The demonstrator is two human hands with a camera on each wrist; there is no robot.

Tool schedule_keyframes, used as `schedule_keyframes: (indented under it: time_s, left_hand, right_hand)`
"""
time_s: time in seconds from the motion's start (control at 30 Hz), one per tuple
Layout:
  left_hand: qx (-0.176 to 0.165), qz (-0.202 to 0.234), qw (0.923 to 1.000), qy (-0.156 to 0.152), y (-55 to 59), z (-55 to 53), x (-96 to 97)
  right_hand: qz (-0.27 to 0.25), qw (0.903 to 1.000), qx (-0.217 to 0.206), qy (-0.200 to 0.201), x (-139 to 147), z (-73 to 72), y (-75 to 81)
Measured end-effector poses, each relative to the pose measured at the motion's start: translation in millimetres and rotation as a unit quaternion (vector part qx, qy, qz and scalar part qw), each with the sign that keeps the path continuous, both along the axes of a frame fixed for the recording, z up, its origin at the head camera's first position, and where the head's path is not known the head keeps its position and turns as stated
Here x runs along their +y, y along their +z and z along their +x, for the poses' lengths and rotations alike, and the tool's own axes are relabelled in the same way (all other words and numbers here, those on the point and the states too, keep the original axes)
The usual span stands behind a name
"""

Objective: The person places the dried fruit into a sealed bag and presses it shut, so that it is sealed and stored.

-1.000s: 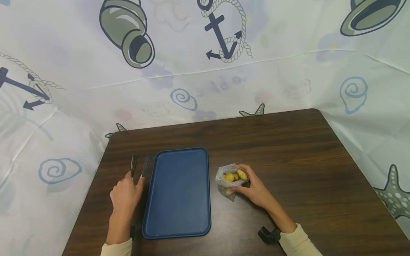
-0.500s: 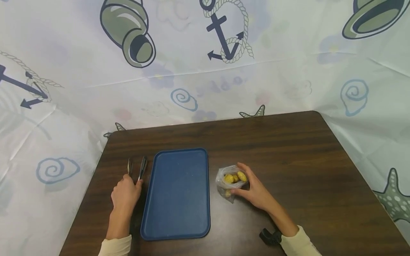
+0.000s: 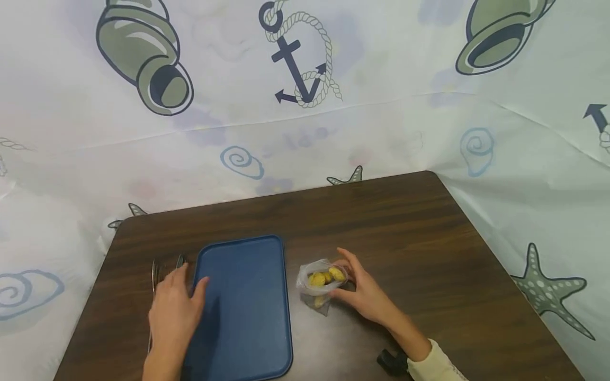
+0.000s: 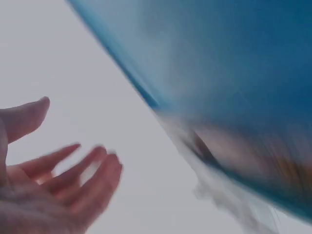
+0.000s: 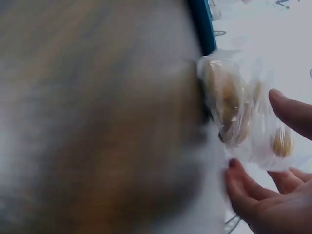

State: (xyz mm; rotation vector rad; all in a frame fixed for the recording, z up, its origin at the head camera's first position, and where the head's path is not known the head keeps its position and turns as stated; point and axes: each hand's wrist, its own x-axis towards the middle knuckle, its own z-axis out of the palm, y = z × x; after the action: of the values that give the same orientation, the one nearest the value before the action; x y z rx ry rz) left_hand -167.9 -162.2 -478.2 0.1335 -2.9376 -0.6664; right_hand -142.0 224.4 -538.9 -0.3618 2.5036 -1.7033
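My left hand hovers over the left edge of a blue tray, its fingers spread and nothing in its grasp. In the left wrist view, that palm and its loosely bent fingers are bare beside the blurred tray. A metal fork and a second metal utensil lie left of the tray, largely covered by this hand. Right of the tray stands a clear plastic bag with its mouth spread, holding several yellow egg-shaped pieces. My right hand curves thumb and fingers around the bag's right side, index finger raised.
Everything rests on a dark wooden table with rounded far corners. A white cloth printed with sea motifs hangs behind and beside it. A black strap-like device sits at my right wrist.
My left hand has let go of the two utensils and shifted right, over the tray's edge. The right hand stays at the bag with its index finger lifted. The head view has turned slightly right.
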Motion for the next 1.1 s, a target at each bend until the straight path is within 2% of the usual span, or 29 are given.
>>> schedule_keyframes:
  time_s: [0.07,0.1,0.13,0.2,0.3,0.4,0.47,0.57,0.67,0.73,0.8,0.9,1.03,1.1]
  left_hand:
    - [0.008,0.072,0.9954,-0.063,4.5,6.0,28.0]
    - [0.003,0.109,0.9894,-0.096,4.5,6.0,42.3]
    - [-0.004,0.144,0.9811,-0.129,2.8,4.3,55.9]
    - [-0.039,0.201,0.9609,-0.186,-2.6,-2.0,79.7]
    - [-0.077,0.23,0.9397,-0.241,-12.5,-16.2,105.0]
    - [-0.106,0.229,0.9276,-0.276,-20.7,-26.6,116.3]
    - [-0.113,0.221,0.9243,-0.29,-24.5,-28.2,119.2]
    - [-0.126,0.213,0.9236,-0.293,-27.5,-22.0,121.4]
    - [-0.12,0.202,0.9304,-0.281,-28.3,-11.5,123.6]
    - [-0.1,0.186,0.9371,-0.278,-28.9,-5.4,124.9]
    - [-0.072,0.174,0.9411,-0.281,-29.9,-1.2,126.9]
    - [-0.03,0.171,0.9408,-0.291,-31.5,4.8,129.1]
    - [-0.02,0.214,0.9311,-0.295,-33.5,14.0,127.6]
    - [-0.026,0.238,0.9256,-0.293,-33.5,17.4,127.9]
  right_hand:
    - [-0.004,0.9998,0.002,0.019,-6,-3.0,4.9]
    - [-0.002,0.9996,0.002,0.029,-7,-4.9,7.3]
    - [0.0,0.9993,0.001,0.037,-9,-6.8,9.5]
    - [0.006,0.9985,-0.003,0.054,-9,-10.1,13.0]
    - [-0.002,0.9968,-0.013,0.079,-9,-15.1,14.3]
    - [-0.025,0.995,-0.019,0.094,-11,-19.9,11.6]
    - [-0.036,0.9958,-0.018,0.083,-14,-21.2,8.6]
    - [-0.011,0.9999,-0.01,0.005,-22,-18.2,3.5]
    - [0.03,0.9956,-0.008,-0.088,-29,-9.4,3.0]
    - [0.042,0.991,-0.013,-0.127,-32,-2.7,6.3]
    - [0.04,0.9891,-0.025,-0.139,-33,2.6,11.3]
    - [0.057,0.9873,-0.041,-0.142,-35,8.7,19.3]
    - [0.084,0.9852,-0.057,-0.138,-40,14.7,29.5]
    - [0.062,0.9864,-0.068,-0.136,-42,16.9,33.5]
